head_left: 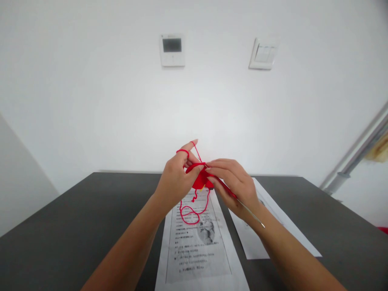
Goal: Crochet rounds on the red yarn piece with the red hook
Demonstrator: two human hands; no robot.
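Observation:
My left hand [176, 173] pinches a small piece of red knitting [200, 180] between thumb and fingers. Its index finger points up, with red yarn [182, 150] looped round it and running taut down to the work. Opposite, my right hand [236, 180] has its fingers closed on a thin metal knitting needle [251, 212], whose bare end sticks out below the palm. Red stitches lie along part of that needle. A small yellow bit [203, 187] shows at the knitting's lower edge; its kind is unclear. Loose yarn [190, 223] dangles in a loop beneath. Fingers hide the needle tips.
Under my hands a printed sheet [194, 258] with text and a picture lies on the dark table [91, 226]. Another sheet [257, 246] lies beneath my right forearm. Behind stands a white wall with a control panel [172, 50] and a switch [264, 53].

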